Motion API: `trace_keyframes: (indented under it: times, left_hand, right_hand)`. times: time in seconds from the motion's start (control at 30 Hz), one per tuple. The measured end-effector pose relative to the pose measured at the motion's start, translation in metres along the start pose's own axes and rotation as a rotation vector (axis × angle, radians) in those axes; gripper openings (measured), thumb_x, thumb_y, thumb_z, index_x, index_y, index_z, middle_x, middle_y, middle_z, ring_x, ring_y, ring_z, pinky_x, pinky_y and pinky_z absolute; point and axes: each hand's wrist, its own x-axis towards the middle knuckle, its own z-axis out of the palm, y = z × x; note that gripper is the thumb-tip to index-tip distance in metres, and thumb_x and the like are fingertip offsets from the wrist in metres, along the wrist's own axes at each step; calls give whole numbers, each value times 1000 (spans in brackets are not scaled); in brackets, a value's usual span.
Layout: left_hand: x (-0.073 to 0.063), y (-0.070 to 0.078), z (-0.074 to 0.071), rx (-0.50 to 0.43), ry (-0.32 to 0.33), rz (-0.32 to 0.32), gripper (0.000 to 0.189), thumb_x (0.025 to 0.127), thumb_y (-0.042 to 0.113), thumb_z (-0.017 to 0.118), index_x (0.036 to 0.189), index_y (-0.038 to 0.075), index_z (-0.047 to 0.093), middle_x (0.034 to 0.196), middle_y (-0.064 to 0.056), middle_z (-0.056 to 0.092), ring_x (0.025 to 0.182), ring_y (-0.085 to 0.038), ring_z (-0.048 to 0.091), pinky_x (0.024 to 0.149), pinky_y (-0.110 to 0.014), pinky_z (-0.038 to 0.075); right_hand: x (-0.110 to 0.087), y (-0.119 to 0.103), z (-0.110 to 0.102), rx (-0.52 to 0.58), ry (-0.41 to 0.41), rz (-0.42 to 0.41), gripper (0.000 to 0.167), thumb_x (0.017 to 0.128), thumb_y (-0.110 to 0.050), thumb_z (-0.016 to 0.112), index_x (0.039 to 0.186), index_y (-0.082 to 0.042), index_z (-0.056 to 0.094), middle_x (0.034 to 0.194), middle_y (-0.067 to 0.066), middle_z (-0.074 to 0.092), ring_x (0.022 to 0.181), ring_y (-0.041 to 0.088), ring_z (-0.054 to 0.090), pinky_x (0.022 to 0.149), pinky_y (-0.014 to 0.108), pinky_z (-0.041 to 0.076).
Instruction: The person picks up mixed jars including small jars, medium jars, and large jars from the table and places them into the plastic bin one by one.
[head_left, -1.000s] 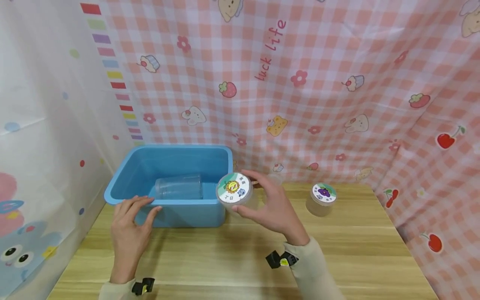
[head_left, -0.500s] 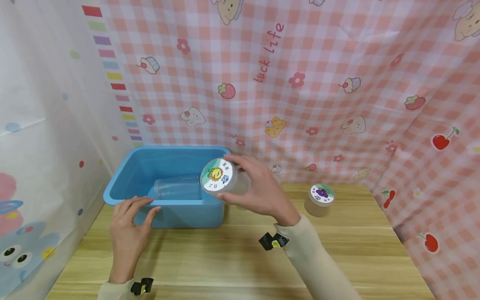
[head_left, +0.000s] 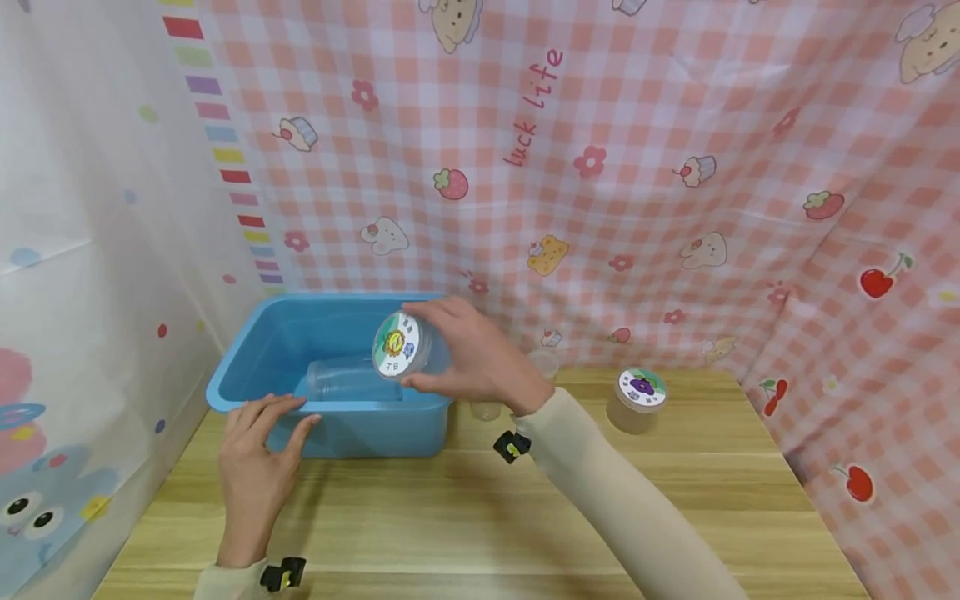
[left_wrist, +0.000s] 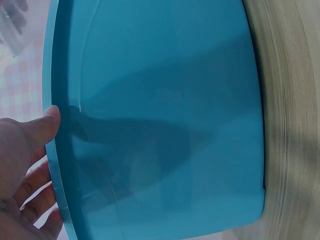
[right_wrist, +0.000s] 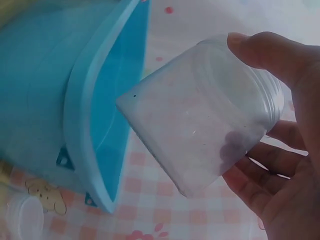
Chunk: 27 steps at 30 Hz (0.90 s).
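Note:
My right hand [head_left: 472,350] holds a clear plastic jar [right_wrist: 190,115] around its lidded end, tilted above the right part of the blue plastic bin [head_left: 360,429]. Its lid sticker [head_left: 396,344] has a smiling yellow sunflower and faces left in the head view; nothing shows inside the jar. Another clear container [head_left: 337,379] lies on its side in the bin, partly hidden by the near rim. My left hand [head_left: 258,458] holds the bin's near rim at the left, with the thumb [left_wrist: 47,125] on the outer side and the fingers beyond the edge.
A lidded jar [head_left: 637,400] with a purple picture stands at the right of the wooden table [head_left: 420,533]. Behind my right wrist is another clear container [head_left: 543,362], mostly hidden. Patterned cloth [head_left: 600,208] hangs behind the table and at both sides.
My right hand has carried the jar left and away from me, from beside the bin to over it, and the jar tilts more. My left hand stays on the rim.

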Motion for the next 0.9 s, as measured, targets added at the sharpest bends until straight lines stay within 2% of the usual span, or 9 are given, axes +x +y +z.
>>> trace_keyframes:
  times: [0.13, 0.3, 0.6, 0.73, 0.9]
  left_hand:
    - [0, -1, 0, -3, 10, 0, 36, 70, 0, 92, 104, 1, 78, 104, -22, 73, 108, -46, 59, 91, -54, 45]
    - [-1, -1, 1, -2, 18, -4, 37, 69, 0, 92, 103, 1, 78, 103, -21, 74, 107, -45, 60, 92, -50, 45]
    - [-1, 1, 2, 11, 4, -8, 37, 70, 1, 92, 103, 0, 78, 105, -22, 73, 108, -45, 59, 91, -53, 45]
    - [-1, 2, 1, 9, 6, -8, 36, 70, 0, 92, 103, 0, 77, 104, -23, 72, 108, -46, 59, 92, -54, 45]
    - [-1, 1, 2, 7, 17, -3, 38, 68, 1, 93, 103, 1, 78, 104, -22, 73, 108, -46, 60, 92, -51, 46]
  right_hand:
    - [8, 4, 5, -37, -55, 7, 85, 81, -46, 86, 151, -15, 50, 141, 2, 59, 124, 14, 55, 100, 30, 54]
    - [14, 8, 10, -56, -114, 20, 86, 81, -45, 87, 151, -14, 49, 145, 2, 57, 128, 15, 53, 102, 28, 53]
    - [16, 10, 14, -48, -194, 52, 78, 88, -39, 81, 154, -16, 46, 152, 2, 53, 139, 19, 48, 114, 34, 48]
    - [13, 11, 14, -56, -186, 33, 80, 89, -45, 79, 154, -17, 45, 153, 2, 51, 140, 19, 47, 115, 34, 46]
    - [6, 17, 14, -55, -113, -9, 88, 87, -53, 78, 158, -18, 38, 160, 4, 42, 146, 21, 40, 119, 38, 43]
